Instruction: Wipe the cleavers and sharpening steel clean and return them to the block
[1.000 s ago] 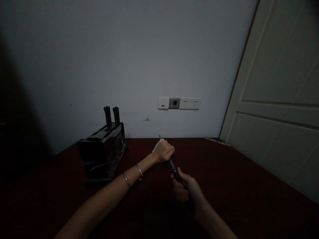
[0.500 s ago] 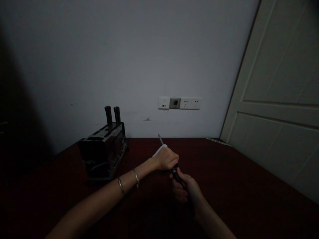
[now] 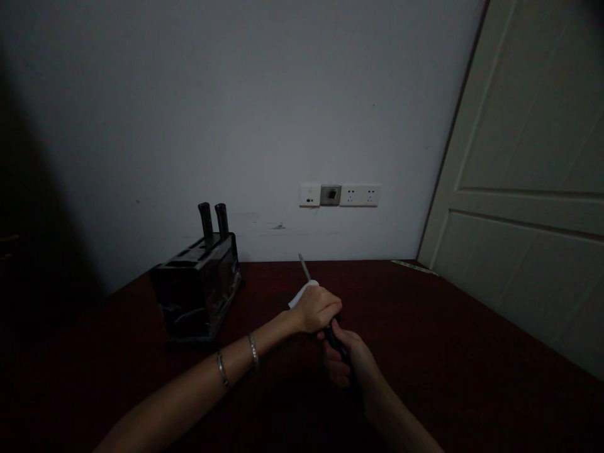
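Observation:
My right hand is closed round the black handle of a sharpening steel, whose thin metal rod points up and away from me. My left hand is closed round the rod just above the handle, with a white cloth pressed between the fingers and the metal. The two hands almost touch. Only the rod's tip shows above the left hand. Two bracelets sit on my left wrist.
A dark knife block with two black handles sticking up stands to the left on the dark red table. Wall sockets are behind. A pale door is on the right.
My left hand with the cloth has slid down the rod toward the handle, from well above my right hand to almost touching it. More of the rod's tip now shows.

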The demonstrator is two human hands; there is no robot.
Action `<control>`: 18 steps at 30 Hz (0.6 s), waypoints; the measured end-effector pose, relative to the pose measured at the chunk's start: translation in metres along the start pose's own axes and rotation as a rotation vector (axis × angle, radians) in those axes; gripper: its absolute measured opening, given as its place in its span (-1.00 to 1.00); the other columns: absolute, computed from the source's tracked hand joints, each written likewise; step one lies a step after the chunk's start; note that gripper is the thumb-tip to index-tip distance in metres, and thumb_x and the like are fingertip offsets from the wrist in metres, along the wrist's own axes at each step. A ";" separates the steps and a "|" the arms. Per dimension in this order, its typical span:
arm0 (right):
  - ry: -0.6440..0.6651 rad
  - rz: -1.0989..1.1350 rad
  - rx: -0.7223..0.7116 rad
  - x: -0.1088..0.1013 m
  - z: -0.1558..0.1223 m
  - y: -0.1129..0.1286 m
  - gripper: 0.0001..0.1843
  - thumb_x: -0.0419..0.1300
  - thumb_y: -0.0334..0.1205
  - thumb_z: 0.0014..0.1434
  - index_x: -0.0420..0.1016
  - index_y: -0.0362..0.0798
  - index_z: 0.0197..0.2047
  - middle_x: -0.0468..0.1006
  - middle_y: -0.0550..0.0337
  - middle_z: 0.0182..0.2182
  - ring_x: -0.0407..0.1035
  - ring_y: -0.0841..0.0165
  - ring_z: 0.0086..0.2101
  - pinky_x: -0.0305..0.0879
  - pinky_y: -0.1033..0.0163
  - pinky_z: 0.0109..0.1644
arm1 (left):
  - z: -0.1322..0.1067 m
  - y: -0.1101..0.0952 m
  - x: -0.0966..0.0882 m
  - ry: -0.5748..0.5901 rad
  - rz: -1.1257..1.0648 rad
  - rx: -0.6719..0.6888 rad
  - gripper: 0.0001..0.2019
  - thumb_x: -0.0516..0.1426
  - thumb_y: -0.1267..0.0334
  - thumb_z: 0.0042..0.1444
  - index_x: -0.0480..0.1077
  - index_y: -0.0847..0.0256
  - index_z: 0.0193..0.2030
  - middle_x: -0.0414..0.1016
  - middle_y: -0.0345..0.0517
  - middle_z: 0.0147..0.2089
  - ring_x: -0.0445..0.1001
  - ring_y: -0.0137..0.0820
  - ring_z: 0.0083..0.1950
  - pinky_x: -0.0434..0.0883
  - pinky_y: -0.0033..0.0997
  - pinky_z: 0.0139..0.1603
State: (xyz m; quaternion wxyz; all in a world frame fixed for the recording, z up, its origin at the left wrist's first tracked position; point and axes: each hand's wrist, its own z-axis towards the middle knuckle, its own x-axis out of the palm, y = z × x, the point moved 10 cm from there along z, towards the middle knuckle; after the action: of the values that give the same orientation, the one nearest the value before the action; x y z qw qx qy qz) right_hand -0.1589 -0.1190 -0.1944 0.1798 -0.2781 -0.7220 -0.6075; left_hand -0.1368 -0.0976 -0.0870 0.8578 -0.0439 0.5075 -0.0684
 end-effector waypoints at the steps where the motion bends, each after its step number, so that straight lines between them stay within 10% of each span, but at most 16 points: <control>1: 0.010 -0.010 -0.004 0.001 0.000 0.000 -0.46 0.30 0.21 -0.28 0.32 -0.11 -0.49 0.19 0.46 -0.85 -0.07 0.62 -0.86 -0.13 0.46 -0.84 | -0.001 0.001 -0.004 -0.053 -0.033 -0.015 -0.66 -0.15 0.27 0.14 0.08 0.22 -0.66 0.22 -0.22 -0.63 0.21 -0.49 -0.55 0.10 -0.44 -0.44; 14: 0.010 -0.006 -0.123 0.003 -0.006 0.011 -0.45 0.28 0.22 -0.24 0.31 -0.11 -0.45 0.15 0.49 -0.82 -0.10 0.65 -0.85 -0.17 0.47 -0.83 | -0.045 0.035 -0.113 -0.870 -0.461 -0.399 -0.62 -0.09 0.12 0.08 0.07 0.19 -0.71 0.00 -0.27 -0.67 0.04 -0.50 -0.59 0.03 -0.44 -0.54; 18: 0.027 0.020 -0.155 0.005 -0.008 0.015 -0.47 0.26 0.21 -0.19 0.33 -0.12 -0.44 0.15 0.48 -0.80 -0.10 0.66 -0.84 -0.19 0.48 -0.81 | -0.078 0.059 -0.122 -1.016 -0.519 -0.526 -0.67 -0.03 0.14 0.00 0.12 0.19 -0.72 0.03 -0.26 -0.67 0.06 -0.50 -0.58 0.07 -0.46 -0.53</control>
State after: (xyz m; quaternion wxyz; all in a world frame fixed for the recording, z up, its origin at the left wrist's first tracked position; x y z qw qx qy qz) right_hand -0.1541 -0.1245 -0.1780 0.1734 -0.2901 -0.6677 -0.6633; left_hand -0.2586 -0.0198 -0.0277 0.9079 -0.4022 0.0090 -0.1178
